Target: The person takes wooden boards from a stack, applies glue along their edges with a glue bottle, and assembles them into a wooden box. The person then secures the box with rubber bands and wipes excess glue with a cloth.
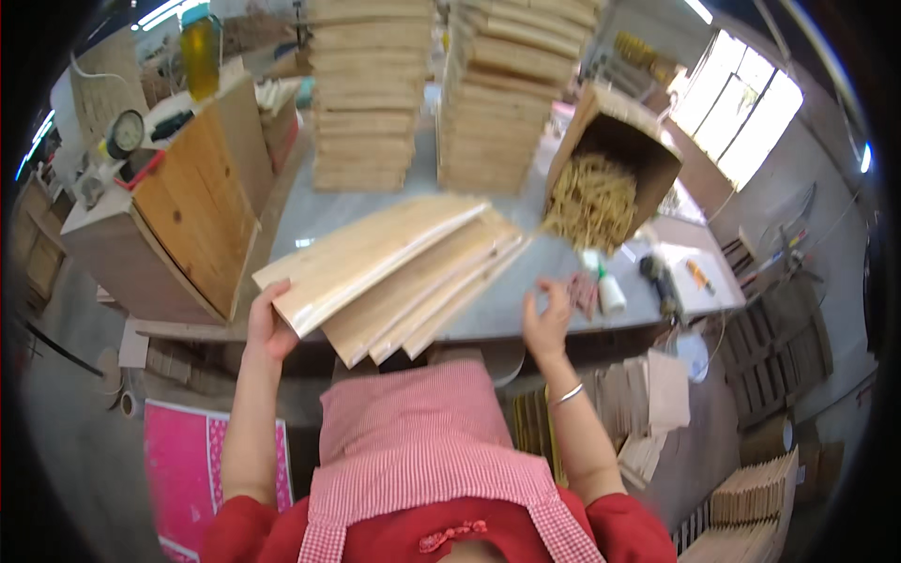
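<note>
My left hand (269,319) grips the near-left end of a pale wooden board (375,253), thumb on top. This board lies tilted over several similar boards (422,314), fanned out with their near ends past the table's front edge. Pale strips show along their long edges. My right hand (547,322) is apart from the boards, above the table's front edge, its fingers slightly curled, spread and holding nothing. Beside it lie a reddish crumpled item (582,294) and a white squeeze bottle (611,293) with a green tip.
Two tall stacks of wooden boards (368,103) stand at the back of the grey table (328,211). An open cardboard box (648,141) holds tan bands (593,199). A black power tool (659,281) lies at right. A wooden cabinet (202,206) bounds the left side.
</note>
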{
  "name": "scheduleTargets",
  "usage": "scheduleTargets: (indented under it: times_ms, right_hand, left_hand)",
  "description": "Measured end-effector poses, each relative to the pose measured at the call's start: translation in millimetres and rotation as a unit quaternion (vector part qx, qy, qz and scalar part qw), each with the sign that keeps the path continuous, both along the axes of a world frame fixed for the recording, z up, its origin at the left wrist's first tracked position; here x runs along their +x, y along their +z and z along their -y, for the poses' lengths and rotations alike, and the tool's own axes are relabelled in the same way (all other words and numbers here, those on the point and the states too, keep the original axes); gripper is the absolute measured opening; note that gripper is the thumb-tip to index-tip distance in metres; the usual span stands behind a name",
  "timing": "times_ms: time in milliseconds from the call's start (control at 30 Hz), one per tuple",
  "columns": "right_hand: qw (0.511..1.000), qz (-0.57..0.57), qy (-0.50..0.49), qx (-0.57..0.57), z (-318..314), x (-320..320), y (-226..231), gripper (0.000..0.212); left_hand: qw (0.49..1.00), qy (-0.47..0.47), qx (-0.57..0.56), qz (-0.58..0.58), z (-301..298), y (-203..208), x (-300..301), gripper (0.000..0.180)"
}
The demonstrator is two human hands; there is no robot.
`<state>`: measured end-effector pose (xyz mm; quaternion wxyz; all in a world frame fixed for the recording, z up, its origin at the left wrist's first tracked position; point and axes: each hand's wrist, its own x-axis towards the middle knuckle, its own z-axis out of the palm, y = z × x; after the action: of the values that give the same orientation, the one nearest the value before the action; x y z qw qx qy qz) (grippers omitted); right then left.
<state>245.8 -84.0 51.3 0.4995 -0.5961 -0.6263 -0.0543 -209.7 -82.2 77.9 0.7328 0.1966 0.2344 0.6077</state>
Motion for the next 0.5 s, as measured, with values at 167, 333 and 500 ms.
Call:
scheduleTargets:
  times_ms: [167,333,500]
  right_hand:
    - [0.963,0.173,0.187,-0.084,-11.4,-154.4,16.7,0.048]
    - [0.863,0.385,0.205,-0.253,-9.9,-309.9,6.8,0.070]
    - [0.774,0.533,0.189,-0.286,-23.3,-344.1,-27.7,0.060]
  left_hand:
    - [0.998,0.054,0.032,0.026,31.3,44.1,20.1,0.062]
    - [0.989,0.086,0.092,0.083,58.8,62.0,39.9,0.061]
    - [0.983,0.082,0.099,0.132,89.5,72.0,35.2,0.061]
